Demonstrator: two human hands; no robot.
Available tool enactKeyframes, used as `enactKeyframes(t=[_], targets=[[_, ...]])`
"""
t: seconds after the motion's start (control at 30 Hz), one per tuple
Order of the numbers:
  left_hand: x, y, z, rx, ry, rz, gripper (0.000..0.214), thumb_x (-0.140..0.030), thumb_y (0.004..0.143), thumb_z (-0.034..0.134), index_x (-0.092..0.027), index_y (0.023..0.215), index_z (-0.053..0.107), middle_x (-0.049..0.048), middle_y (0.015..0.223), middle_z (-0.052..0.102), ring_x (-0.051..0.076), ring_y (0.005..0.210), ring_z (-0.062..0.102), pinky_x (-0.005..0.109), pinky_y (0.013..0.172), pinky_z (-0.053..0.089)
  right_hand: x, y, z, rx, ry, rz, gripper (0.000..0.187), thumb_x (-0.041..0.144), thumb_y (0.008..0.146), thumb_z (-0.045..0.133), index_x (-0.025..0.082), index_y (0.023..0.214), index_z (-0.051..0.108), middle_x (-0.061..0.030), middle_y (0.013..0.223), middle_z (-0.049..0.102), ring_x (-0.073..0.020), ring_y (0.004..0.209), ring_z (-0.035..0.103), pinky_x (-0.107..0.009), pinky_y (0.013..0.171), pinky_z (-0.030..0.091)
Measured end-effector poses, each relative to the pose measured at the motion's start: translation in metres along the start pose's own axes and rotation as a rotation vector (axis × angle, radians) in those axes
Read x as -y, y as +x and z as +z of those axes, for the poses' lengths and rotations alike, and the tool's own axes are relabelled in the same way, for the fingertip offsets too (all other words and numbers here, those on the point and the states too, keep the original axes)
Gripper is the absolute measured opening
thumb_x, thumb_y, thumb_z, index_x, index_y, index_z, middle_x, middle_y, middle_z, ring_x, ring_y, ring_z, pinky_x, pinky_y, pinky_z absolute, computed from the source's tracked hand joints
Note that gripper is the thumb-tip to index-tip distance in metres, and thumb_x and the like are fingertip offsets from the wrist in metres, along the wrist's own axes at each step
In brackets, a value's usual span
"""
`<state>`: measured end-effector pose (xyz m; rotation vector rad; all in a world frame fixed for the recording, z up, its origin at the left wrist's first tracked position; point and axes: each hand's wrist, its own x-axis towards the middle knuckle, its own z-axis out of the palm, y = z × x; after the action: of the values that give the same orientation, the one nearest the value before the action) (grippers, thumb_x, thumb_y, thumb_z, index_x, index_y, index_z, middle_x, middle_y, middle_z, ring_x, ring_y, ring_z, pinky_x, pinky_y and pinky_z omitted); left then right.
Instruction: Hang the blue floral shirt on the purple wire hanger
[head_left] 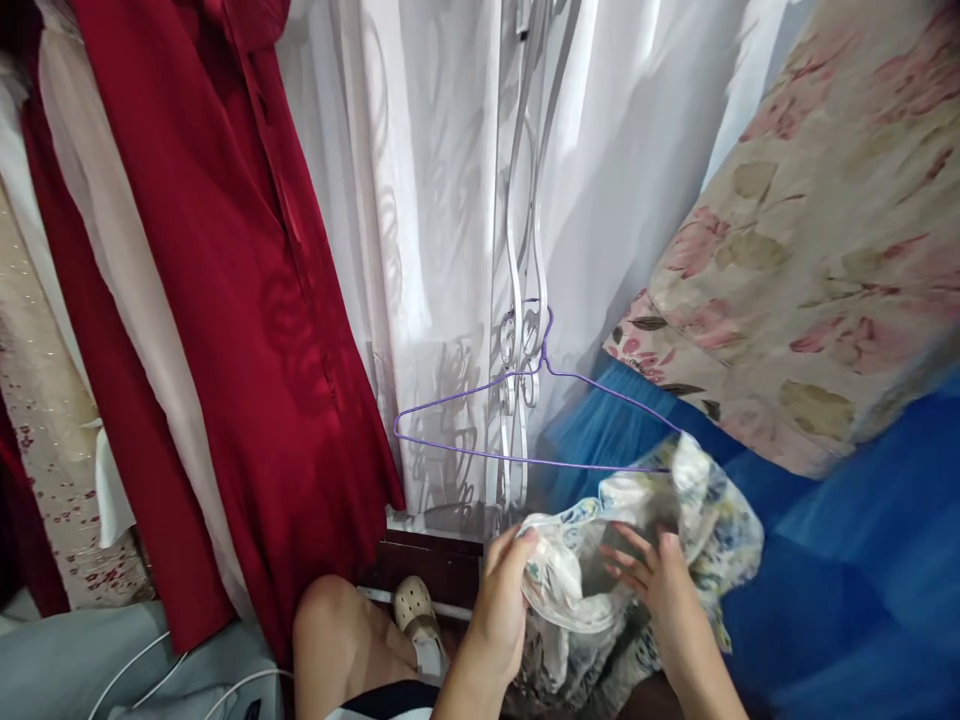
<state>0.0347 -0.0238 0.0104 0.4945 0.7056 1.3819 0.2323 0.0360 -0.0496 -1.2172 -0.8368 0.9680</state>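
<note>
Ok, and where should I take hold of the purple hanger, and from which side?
Probably pinch the purple hanger at its bent corner, coming from the picture's left: the thin wire is bare there, while the floral garment covers the opposite end and the hook is up by the white metalwork.

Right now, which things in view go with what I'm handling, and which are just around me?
In use:
White patterned garment, over one end of the purple hanger
Left hand, gripping the garment's edge
Right hand, fingers spread at its opening

Just around:
Red dress
Pink-flowered cloth
Blue fabric
White curtain
</note>
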Motion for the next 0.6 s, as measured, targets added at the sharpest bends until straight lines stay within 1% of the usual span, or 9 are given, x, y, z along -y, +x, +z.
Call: enactKeyframes(t=[0.07, 0.17, 0.2, 0.27, 0.33, 0.37, 0.43, 0.5, 0.6], targets=[[-0.003, -0.002, 0.002, 0.021, 0.084, 0.026, 0.046, -0.043, 0.073, 0.078, -0.013, 0.108, 0.071, 0.0107, 0.106, 0.070, 0.024, 0.105, 0.062, 0.032, 0.093, 0.046, 0.008, -0.009, -0.009, 0.106, 0.010, 0.266, 0.089, 0.085, 0.074, 0.044, 0.018, 0.133, 0.059, -0.0159, 0.095, 0.075, -0.0340, 0.084, 0.071, -0.049, 0.082, 0.054], [-0.006, -0.012, 0.010, 0.267, 0.376, 0.126, 0.033, -0.044, 0.084, 0.067, -0.012, 0.093, 0.071, 0.0082, 0.093, 0.066, 0.020, 0.090, 0.061, 0.030, 0.082, 0.046, 0.025, -0.041, 0.001, 0.401, 0.061, 0.509, 0.092, 0.088, 0.073, 0.042, 0.013, 0.120, 0.068, -0.0154, 0.078, 0.074, -0.0343, 0.083, 0.071, -0.048, 0.086, 0.052], [-0.008, -0.017, 0.013, 0.354, 0.513, 0.204, 0.030, -0.042, 0.086, 0.064, -0.013, 0.086, 0.070, 0.0075, 0.091, 0.064, 0.019, 0.089, 0.059, 0.030, 0.082, 0.046, 0.030, -0.053, 0.009, 0.459, 0.109, 0.524, 0.090, 0.087, 0.074, 0.043, 0.014, 0.121, 0.067, -0.0148, 0.082, 0.074, -0.0342, 0.087, 0.071, -0.047, 0.089, 0.052], [-0.014, -0.025, 0.017, 0.455, 0.789, 0.395, 0.023, -0.037, 0.086, 0.065, -0.015, 0.078, 0.067, 0.0070, 0.095, 0.062, 0.021, 0.097, 0.056, 0.032, 0.091, 0.043, 0.040, -0.076, 0.024, 0.468, 0.197, 0.501, 0.083, 0.082, 0.077, 0.049, 0.017, 0.125, 0.066, -0.0124, 0.095, 0.075, -0.0329, 0.097, 0.069, -0.044, 0.094, 0.050], [-0.022, -0.029, 0.016, 0.478, 0.965, 0.537, 0.018, -0.035, 0.087, 0.065, -0.018, 0.082, 0.066, 0.0076, 0.104, 0.062, 0.023, 0.110, 0.052, 0.035, 0.101, 0.038, 0.048, -0.092, 0.035, 0.448, 0.251, 0.482, 0.072, 0.075, 0.078, 0.057, 0.019, 0.123, 0.065, -0.0098, 0.104, 0.074, -0.0307, 0.105, 0.066, -0.041, 0.098, 0.048], [-0.027, -0.030, 0.012, 0.485, 0.993, 0.565, 0.018, -0.037, 0.089, 0.063, -0.019, 0.091, 0.066, 0.0084, 0.110, 0.061, 0.024, 0.116, 0.050, 0.036, 0.105, 0.036, 0.051, -0.097, 0.037, 0.455, 0.258, 0.483, 0.066, 0.070, 0.078, 0.062, 0.019, 0.121, 0.066, -0.0090, 0.105, 0.073, -0.0298, 0.106, 0.066, -0.040, 0.099, 0.047], [-0.036, -0.026, 0.001, 0.520, 0.965, 0.521, 0.031, -0.043, 0.093, 0.055, -0.021, 0.115, 0.061, 0.0108, 0.124, 0.058, 0.024, 0.124, 0.048, 0.038, 0.110, 0.033, 0.057, -0.102, 0.037, 0.513, 0.226, 0.492, 0.056, 0.059, 0.076, 0.071, 0.019, 0.116, 0.067, -0.0087, 0.106, 0.073, -0.0293, 0.107, 0.065, -0.039, 0.099, 0.047], [-0.043, -0.019, -0.013, 0.642, 0.909, 0.352, 0.048, -0.052, 0.096, 0.046, -0.019, 0.131, 0.052, 0.0129, 0.130, 0.056, 0.025, 0.124, 0.050, 0.039, 0.109, 0.035, 0.065, -0.101, 0.032, 0.586, 0.135, 0.470, 0.051, 0.049, 0.071, 0.078, 0.018, 0.109, 0.068, -0.0093, 0.105, 0.072, -0.0292, 0.104, 0.065, -0.039, 0.097, 0.047], [-0.049, -0.008, -0.028, 0.871, 0.827, 0.118, 0.062, -0.063, 0.096, 0.034, -0.018, 0.136, 0.050, 0.0127, 0.127, 0.059, 0.025, 0.117, 0.057, 0.039, 0.102, 0.042, 0.087, -0.092, 0.024, 0.681, -0.078, 0.388, 0.045, 0.043, 0.065, 0.083, 0.016, 0.097, 0.068, -0.0068, 0.092, 0.070, -0.0237, 0.088, 0.065, -0.031, 0.083, 0.050]])
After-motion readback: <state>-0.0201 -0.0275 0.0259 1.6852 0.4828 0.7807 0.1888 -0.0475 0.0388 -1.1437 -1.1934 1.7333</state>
